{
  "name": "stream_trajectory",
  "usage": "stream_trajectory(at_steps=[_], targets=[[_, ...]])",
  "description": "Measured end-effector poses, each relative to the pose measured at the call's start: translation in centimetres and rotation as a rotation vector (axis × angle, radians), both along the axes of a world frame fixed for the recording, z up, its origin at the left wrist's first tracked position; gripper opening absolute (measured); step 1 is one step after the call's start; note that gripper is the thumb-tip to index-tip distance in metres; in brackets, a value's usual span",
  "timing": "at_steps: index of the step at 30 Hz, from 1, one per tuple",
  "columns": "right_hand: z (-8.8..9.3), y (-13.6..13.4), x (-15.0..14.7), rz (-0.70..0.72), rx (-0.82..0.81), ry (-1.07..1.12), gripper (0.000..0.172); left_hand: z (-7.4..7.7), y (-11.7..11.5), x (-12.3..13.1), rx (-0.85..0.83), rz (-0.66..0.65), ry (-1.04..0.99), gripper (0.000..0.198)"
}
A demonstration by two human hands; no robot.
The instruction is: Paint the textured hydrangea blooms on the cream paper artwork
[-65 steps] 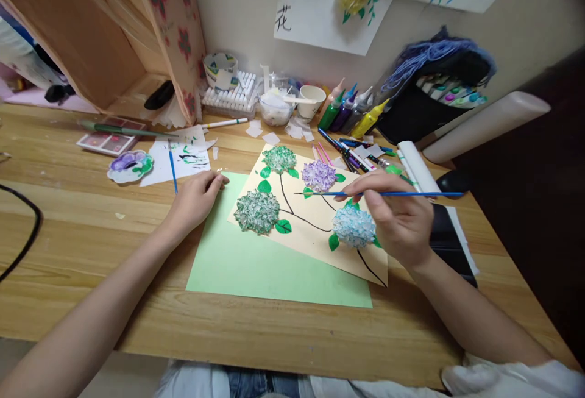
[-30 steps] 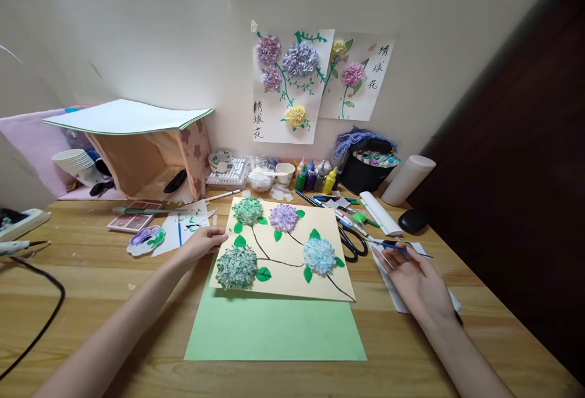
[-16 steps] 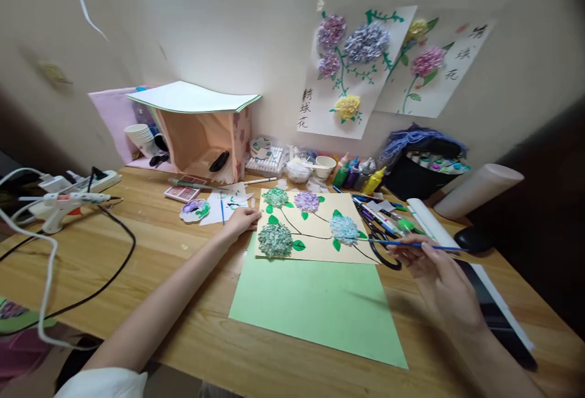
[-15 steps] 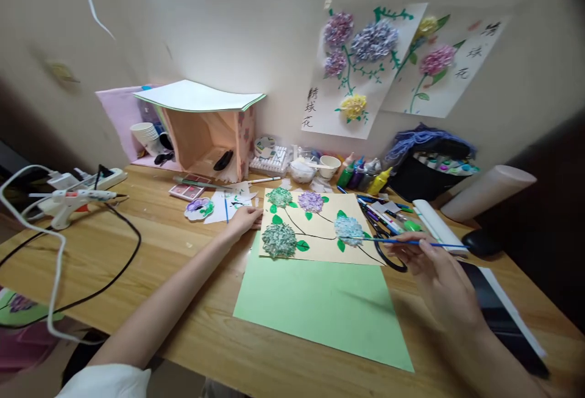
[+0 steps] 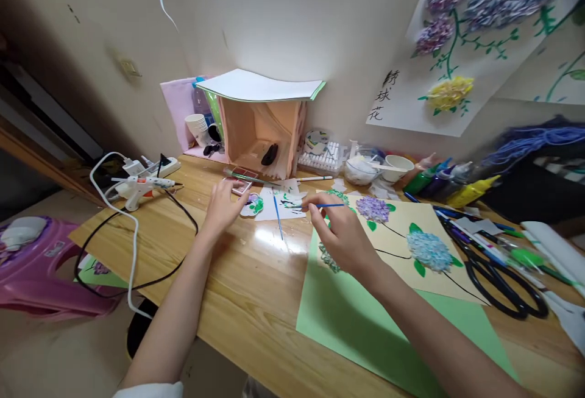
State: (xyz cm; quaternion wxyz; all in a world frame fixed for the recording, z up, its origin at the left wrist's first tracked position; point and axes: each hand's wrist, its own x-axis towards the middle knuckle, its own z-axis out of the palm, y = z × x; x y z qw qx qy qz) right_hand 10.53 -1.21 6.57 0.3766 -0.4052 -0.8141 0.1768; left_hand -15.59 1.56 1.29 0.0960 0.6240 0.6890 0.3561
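Note:
A thin blue-handled paintbrush (image 5: 333, 205) is pinched in my right hand (image 5: 342, 233). Its tip is over a white scrap of paper (image 5: 265, 210) marked with green and black paint. My left hand (image 5: 222, 206) lies palm down with fingers apart, its thumb by a small flower-shaped paint palette (image 5: 254, 204) holding green and purple paint; I cannot tell if they touch. A second blue brush (image 5: 278, 218) rests across the scrap. Below my right hand is a cream sheet (image 5: 393, 250) with textured hydrangea flowers, green leaves and dark stems, partly hidden. Under it lies a green sheet (image 5: 342, 319).
Black scissors (image 5: 498, 285) and several pens lie on the right. Paint bottles (image 5: 473, 192), a bowl of white material (image 5: 361, 170) and a peach box (image 5: 256, 120) line the wall. A glue gun (image 5: 137, 189) with looping cables sits left, above a pink stool (image 5: 50, 270).
My right hand has carried the brush left from the blue flower to the paint-marked scrap. My left hand has left the cream sheet's edge for the palette. The view has turned left.

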Motion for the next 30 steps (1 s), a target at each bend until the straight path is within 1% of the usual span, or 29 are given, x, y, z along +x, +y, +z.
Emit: stream_trajectory(at_steps=[1,3,4,5,7,10,16,21,23,26,28,30], targets=[[-0.2,0.4,-0.8,-0.004,-0.015,-0.006,0.02,-0.4,0.1,-0.5,-0.025,-0.022,0.028,0.054],[-0.5,0.8,-1.8,-0.015,-0.03,-0.005,0.02,-1.2,0.1,-1.1,-0.084,-0.075,0.071,0.084],[-0.7,0.9,-2.1,-0.017,-0.036,0.002,0.02,-1.5,0.0,-1.3,-0.112,-0.104,0.087,0.093],[-0.7,1.0,-2.3,-0.016,-0.042,0.011,0.019,-1.8,0.0,-1.3,-0.134,-0.131,0.1,0.098],[-0.8,1.0,-2.1,-0.014,-0.058,0.024,0.02,-2.3,0.0,-1.3,-0.16,-0.161,0.12,0.095],[-0.8,0.8,-1.2,-0.036,-0.067,0.036,0.021,-2.6,0.1,-0.9,-0.171,-0.139,0.131,0.089],[0.1,0.0,1.7,-0.109,-0.076,0.104,0.024,-3.1,0.3,-0.4,-0.171,-0.076,0.113,0.082],[0.5,-1.2,4.3,-0.151,-0.09,0.177,0.023,-3.4,0.5,-0.4,-0.164,-0.065,0.056,0.075],[0.6,-1.6,5.0,-0.15,-0.086,0.207,0.022,-3.1,0.5,-0.6,-0.154,-0.074,0.019,0.077],[0.6,-2.2,6.0,-0.139,-0.06,0.263,0.022,-2.1,0.3,-0.3,-0.126,-0.101,-0.038,0.079],[0.5,-2.5,6.6,-0.14,-0.025,0.287,0.021,-1.2,0.1,0.8,-0.109,-0.132,-0.083,0.079],[0.4,-2.6,7.1,-0.145,0.017,0.294,0.02,-0.5,0.0,2.7,-0.084,-0.205,-0.137,0.078]])
